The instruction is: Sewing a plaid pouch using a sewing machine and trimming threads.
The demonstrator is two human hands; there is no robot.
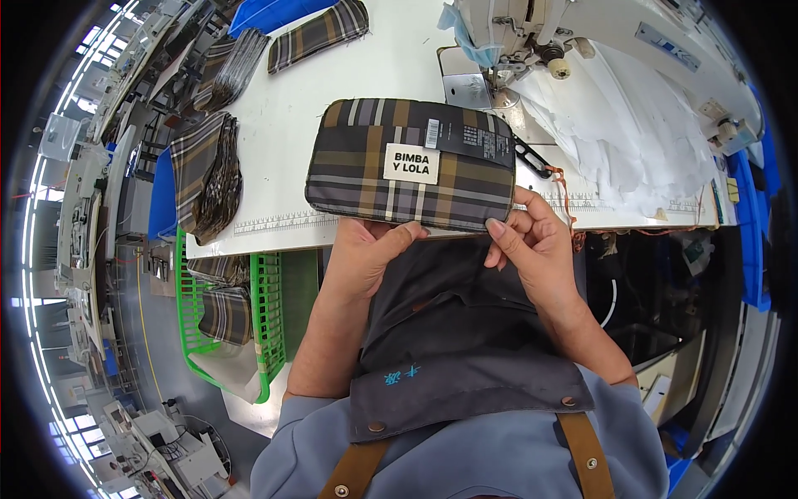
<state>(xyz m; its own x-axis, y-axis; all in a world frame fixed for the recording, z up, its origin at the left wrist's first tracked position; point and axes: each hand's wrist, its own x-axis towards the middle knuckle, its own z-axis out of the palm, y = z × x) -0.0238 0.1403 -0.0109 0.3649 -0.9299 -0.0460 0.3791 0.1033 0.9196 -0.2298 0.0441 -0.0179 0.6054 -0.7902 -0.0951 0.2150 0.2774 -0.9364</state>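
Nearest the viewer, a dark apron (465, 333) covers the lap. Just above it, both hands meet the near edge of a plaid pouch (410, 164), which lies flat at the front of the white bench (366, 75), its lower edge overhanging the bench lip slightly.

Left hand (366, 249): closed on the pouch's lower edge near the middle, thumb on top. Right hand (532, 237): pinching the lower right corner, fingers curled.

The pouch lies level, with a white label at centre and a dark tag at its upper right.

Judgement: the step in hand appears to be squaring or checking the pouch. To do it well, keep both grips on the seam edge, hold the fabric taut and flat, and keep the corner clear of the black clip (532, 160) beside it.

Farther left, folded plaid pieces (206, 170) lie at the bench edge above a green basket (270, 308). Beyond, the sewing machine (515, 41) stands with white cloth (632, 141) spread to its right.
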